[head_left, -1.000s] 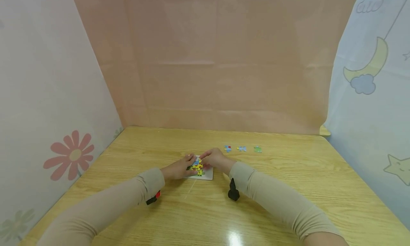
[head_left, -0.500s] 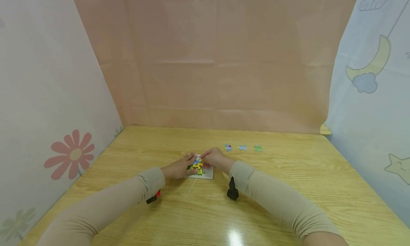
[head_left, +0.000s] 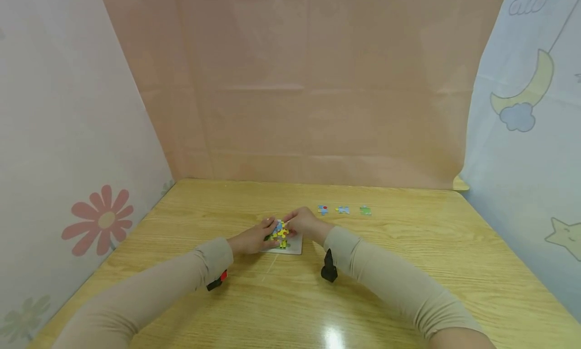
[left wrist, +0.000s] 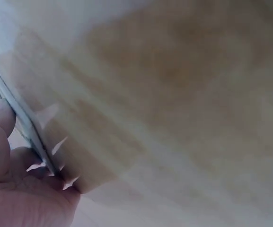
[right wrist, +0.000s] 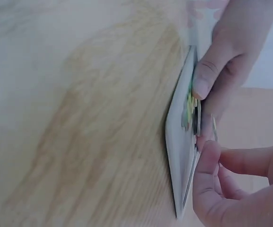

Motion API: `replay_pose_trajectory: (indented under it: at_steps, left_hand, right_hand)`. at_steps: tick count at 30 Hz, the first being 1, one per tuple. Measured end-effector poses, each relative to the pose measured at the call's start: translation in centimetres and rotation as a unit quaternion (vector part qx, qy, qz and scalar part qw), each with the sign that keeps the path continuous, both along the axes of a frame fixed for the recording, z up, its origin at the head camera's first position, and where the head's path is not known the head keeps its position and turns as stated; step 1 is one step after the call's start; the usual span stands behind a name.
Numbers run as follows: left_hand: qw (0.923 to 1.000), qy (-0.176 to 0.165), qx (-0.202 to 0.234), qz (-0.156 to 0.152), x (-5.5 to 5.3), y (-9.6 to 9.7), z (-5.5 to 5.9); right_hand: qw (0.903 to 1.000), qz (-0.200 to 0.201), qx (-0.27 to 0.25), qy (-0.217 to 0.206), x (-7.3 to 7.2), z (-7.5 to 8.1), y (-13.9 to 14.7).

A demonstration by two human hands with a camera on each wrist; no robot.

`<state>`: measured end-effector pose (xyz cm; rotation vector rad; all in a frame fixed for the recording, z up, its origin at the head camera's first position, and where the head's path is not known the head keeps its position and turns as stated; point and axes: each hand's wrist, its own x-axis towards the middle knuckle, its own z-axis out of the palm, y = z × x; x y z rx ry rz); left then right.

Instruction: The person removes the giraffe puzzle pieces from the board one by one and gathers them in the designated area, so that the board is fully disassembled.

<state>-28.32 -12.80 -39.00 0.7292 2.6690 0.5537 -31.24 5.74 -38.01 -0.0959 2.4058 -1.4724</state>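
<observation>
Pinching a puzzle piece [right wrist: 215, 127], right hand [head_left: 304, 223] angles inward; left hand [head_left: 253, 238] rests outstretched on board [head_left: 296, 246]

white board [head_left: 295, 247] — partly hidden by left hand [head_left: 251, 239]; loose pieces [head_left: 344, 210] — too small to read

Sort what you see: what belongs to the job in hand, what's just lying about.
Job:
white tray
puzzle pieces by the left hand
thin piece pinched by the right hand
three loose pieces, probably

Just there:
tan backdrop
flower-print panel
moon-print panel
</observation>
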Motion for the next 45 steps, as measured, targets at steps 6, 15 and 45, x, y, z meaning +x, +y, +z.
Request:
replay_pose_trajectory:
  at_steps: [6, 15, 45]
  left_hand:
    - [0.9996, 0.009, 0.010, 0.025, 0.0, 0.2, -0.1]
    - [0.9986, 0.009, 0.015, 0.050, 0.0, 0.4, -0.3]
    - [0.9993, 0.032, 0.012, 0.015, 1.4, 0.3, -0.3]
  right_hand:
    - [0.9992, -0.011, -0.015, -0.034, 0.0, 0.6, 0.7]
    - [0.9972, -0.046, -0.040, -0.044, -0.2, 1.5, 2.7]
    - [0.9977, -0.049, -0.040, -0.021, -0.3, 2.1, 12.0]
